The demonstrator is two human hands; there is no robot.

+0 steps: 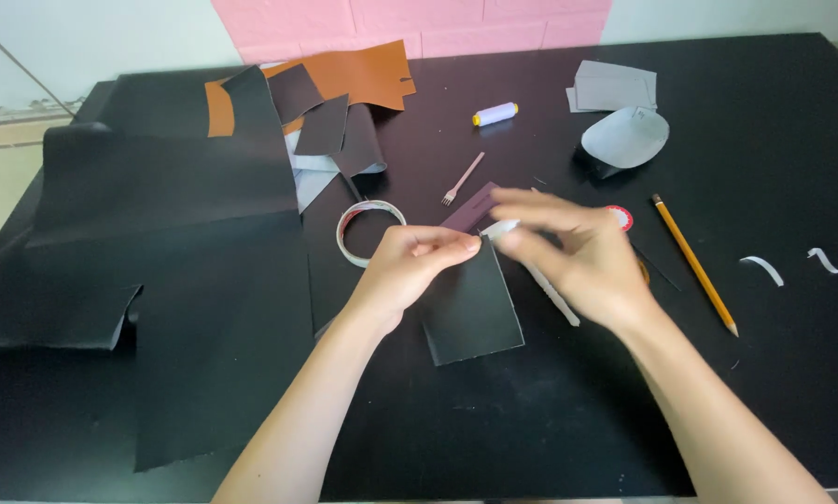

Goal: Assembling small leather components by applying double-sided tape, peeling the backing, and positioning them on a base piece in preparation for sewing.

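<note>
1. Between both grips: small white strip, pinched by my left hand and right hand.
2. Just under grips: black leather piece on bench.
3. I'd keep pinch firm, strip taut; tape roll sits left of grip.

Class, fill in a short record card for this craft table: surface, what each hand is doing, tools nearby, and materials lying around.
Surface: black tabletop
Left hand: pinching the top edge of a black rectangular leather piece
Right hand: blurred, fingertips at a thin white strip by the same edge
Tools: yellow wooden pencil, small pronged punch, roll of clear tape, spool of pale thread
Materials: large black leather sheets, tan leather offcut, grey paper patterns
</note>
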